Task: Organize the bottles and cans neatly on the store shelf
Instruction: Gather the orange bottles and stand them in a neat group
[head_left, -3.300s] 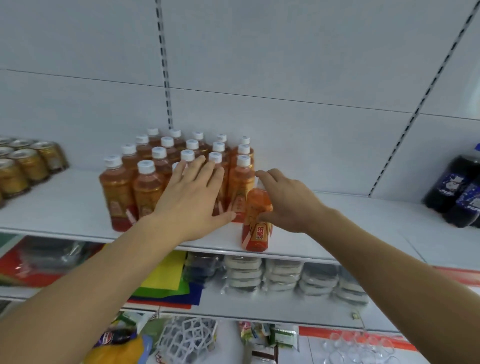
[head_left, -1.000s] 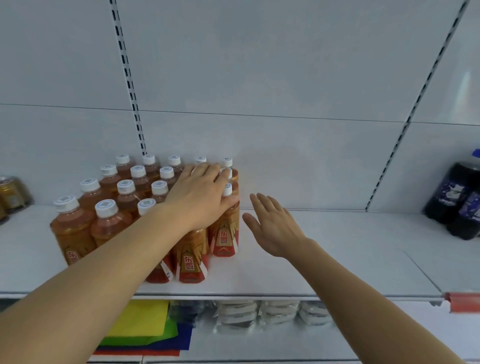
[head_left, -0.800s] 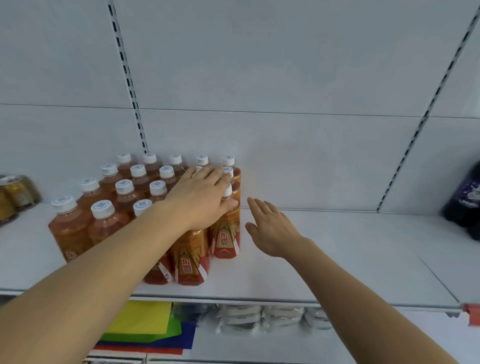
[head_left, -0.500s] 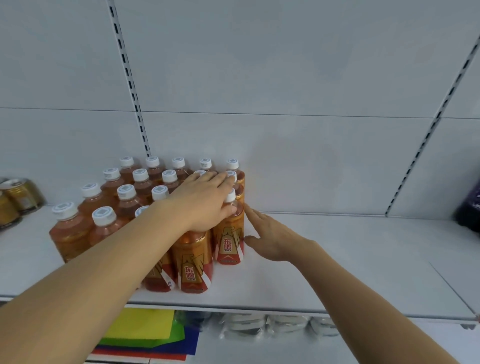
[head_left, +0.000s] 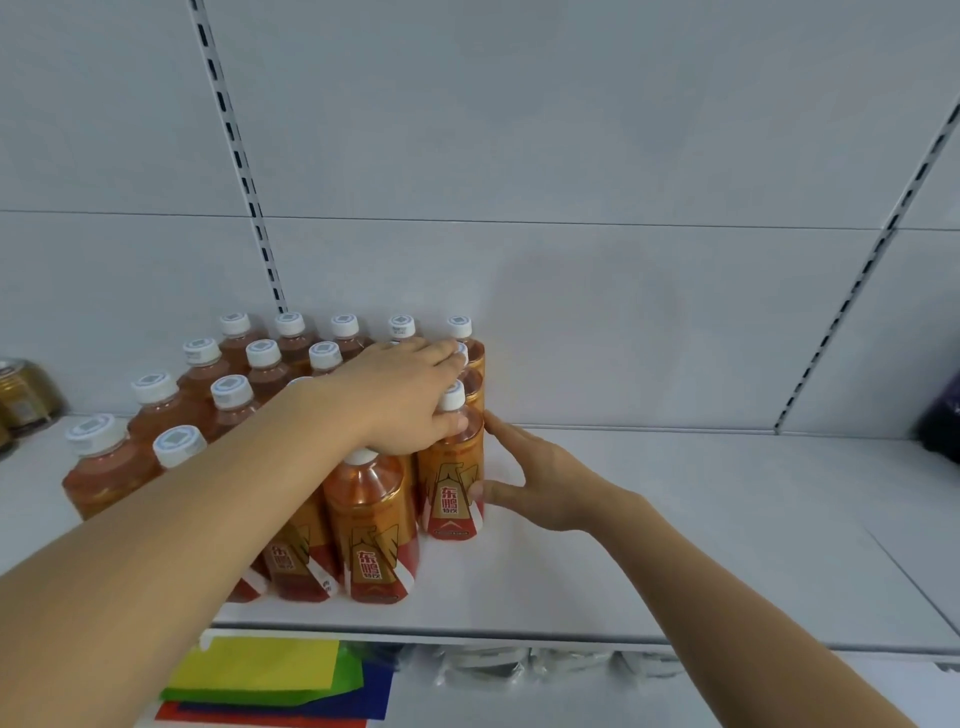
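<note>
Several amber drink bottles with white caps and red-gold labels stand in rows on the white shelf (head_left: 675, 545). My left hand (head_left: 400, 400) lies flat over the caps at the block's right side, fingers straight, thumb against the neck of the rightmost near bottle (head_left: 451, 478). My right hand (head_left: 540, 480) presses its straight fingers and thumb against that bottle's right side. In front of it stands another bottle (head_left: 371, 530), partly under my left wrist.
Gold cans (head_left: 23, 397) stand at the far left of the shelf. A dark bottle (head_left: 943, 421) sits at the far right edge. Below the shelf lie coloured sheets (head_left: 270, 680) and wrapped packs (head_left: 519, 662). Slotted uprights run up the back wall.
My right hand has moved left across the shelf from a gap beside the bottles until it touches the rightmost bottle. My left hand has stayed on the caps.
</note>
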